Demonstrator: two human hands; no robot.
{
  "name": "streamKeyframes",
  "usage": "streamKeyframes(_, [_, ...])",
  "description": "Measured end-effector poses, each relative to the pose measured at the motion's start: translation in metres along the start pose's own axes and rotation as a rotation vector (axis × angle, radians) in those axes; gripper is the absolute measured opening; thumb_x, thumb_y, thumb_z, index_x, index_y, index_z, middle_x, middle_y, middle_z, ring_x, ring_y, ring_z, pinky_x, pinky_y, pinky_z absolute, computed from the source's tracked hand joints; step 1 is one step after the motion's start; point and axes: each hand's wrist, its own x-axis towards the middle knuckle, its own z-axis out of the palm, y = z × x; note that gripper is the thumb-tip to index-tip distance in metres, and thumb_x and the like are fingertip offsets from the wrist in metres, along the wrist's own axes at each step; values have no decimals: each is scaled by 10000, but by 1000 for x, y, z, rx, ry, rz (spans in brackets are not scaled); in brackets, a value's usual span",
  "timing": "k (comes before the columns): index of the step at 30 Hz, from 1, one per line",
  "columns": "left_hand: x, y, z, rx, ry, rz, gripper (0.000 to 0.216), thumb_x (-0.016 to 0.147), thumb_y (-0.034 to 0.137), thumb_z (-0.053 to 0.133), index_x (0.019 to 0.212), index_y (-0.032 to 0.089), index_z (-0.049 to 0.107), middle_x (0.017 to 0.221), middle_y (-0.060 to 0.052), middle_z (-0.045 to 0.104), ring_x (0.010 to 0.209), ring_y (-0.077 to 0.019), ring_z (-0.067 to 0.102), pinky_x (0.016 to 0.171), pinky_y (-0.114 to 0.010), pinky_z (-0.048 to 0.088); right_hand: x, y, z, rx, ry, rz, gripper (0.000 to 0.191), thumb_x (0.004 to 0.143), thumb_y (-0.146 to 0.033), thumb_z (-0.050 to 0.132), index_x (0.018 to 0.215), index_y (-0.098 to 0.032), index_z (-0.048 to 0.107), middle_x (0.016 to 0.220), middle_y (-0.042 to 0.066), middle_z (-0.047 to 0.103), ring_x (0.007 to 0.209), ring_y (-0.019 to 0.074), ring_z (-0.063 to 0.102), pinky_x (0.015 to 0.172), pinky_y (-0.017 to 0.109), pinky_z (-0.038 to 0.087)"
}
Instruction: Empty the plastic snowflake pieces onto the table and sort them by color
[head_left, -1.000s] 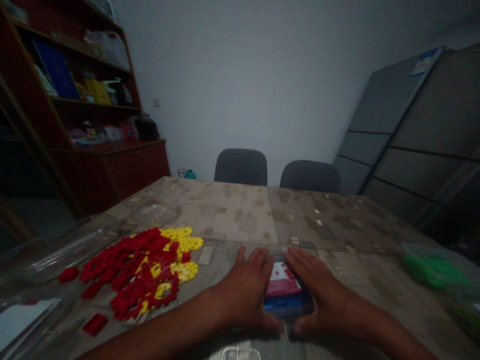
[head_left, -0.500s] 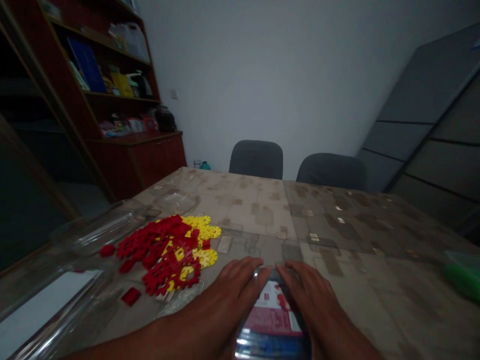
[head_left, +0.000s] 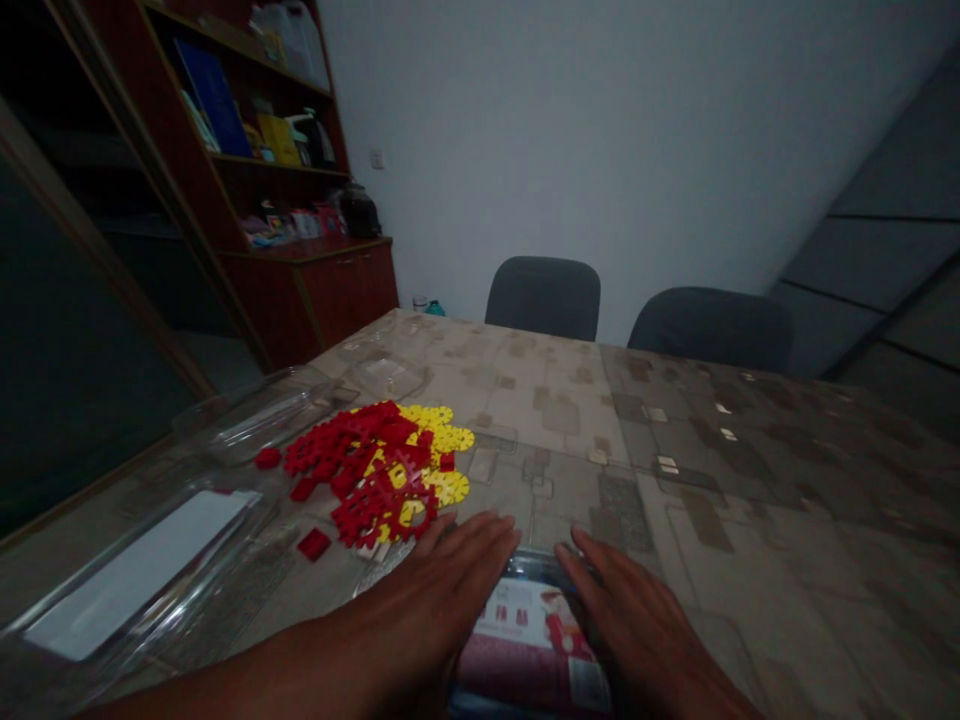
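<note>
left hand [head_left: 459,572] and right hand [head_left: 631,608] clasp one labelled pack [head_left: 529,635], with two grey chairs [head_left: 544,300] beyond.

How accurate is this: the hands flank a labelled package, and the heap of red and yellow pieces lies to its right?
Wrong side: the head view shows the heap of red and yellow pieces to the left of the labelled package. The left hand and right hand do flank it.

2 gry chairs [head_left: 544,300] nr pale wall [head_left: 585,130]; dk-red cab. [head_left: 349,290] left.
</note>
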Motion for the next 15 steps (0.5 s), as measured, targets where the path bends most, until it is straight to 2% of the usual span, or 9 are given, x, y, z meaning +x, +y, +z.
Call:
streamKeyframes(2, [0, 1, -1, -11, 24, 22, 1292, 640, 471, 879, 1601, 276, 38, 1650, -165, 185, 1484, -438, 190, 1200, -647, 132, -2, 7, 2, 52, -18, -18, 997, 766, -50, 648, 1578, -403, 191, 1515, 85, 500, 1238, 321, 615, 882, 430, 599])
streamKeyframes(6, [-1, 17, -13, -51, 65, 41, 1150, 681, 436, 857, 1577, 302, 150, 1591, -151, 337, 1433, -403, 330, 1186, -598, 250, -2, 6, 1, 87, 33, -10, 977, 780, -66, 639, 1584, -387, 187, 1511, 75, 509, 1269, 329, 585, 919, 460, 585])
streamKeyframes(9, [0, 26, -19, -50, 84, 44, 1101, 701, 421, 840, 1570, 307, 172, 1564, -142, 379, 1409, -389, 367, 1171, -580, 295, -1, -1, 0, 80, 60, 1, 980, 780, -68, 624, 1593, -367, 166, 1491, 81, 533, 1267, 335, 581, 937, 478, 575])
streamKeyframes(15, [2, 28, -18, -50, 136, 95, 1100, 680, 420, 843, 1562, 344, 190, 1504, -111, 460, 1344, -384, 452, 1143, -562, 358, 2, -6, -6, 84, 37, 52, 1050, 751, -59, 614, 1607, -339, 74, 1461, 110, 558, 1269, 352, 568, 969, 516, 547])
